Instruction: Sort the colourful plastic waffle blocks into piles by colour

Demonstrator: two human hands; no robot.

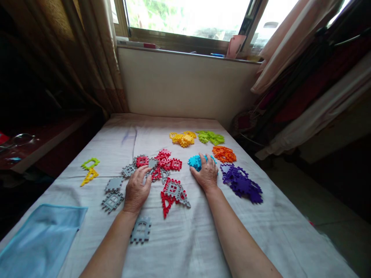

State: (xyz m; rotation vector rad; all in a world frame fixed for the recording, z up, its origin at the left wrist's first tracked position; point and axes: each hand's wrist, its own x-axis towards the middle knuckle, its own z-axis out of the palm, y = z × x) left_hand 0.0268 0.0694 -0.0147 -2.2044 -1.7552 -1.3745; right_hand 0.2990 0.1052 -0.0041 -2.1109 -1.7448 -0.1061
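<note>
My right hand [206,173] rests with spread fingers on a pile of light blue interlocking plastic tiles [194,162]. Over on the left, my left hand [138,189] lies with its fingers apart at the edge of mixed grey tiles [129,170] and red tiles [164,157]; whether its fingertips touch a tile I cannot tell. Between the hands is a small group of red and grey tiles [174,189], one a red triangle [166,204]. Grey tiles [112,200] lie left of my left wrist, and a grey window-shaped tile [141,229] is partly behind that forearm.
Piles of yellow [184,139], green [210,137], orange [224,154] and purple tiles [243,183] curve around the right side. A green frame tile [90,163] and a yellow triangle [89,177] lie left. A blue cloth [43,235] covers the near left corner of the white sheet [185,247].
</note>
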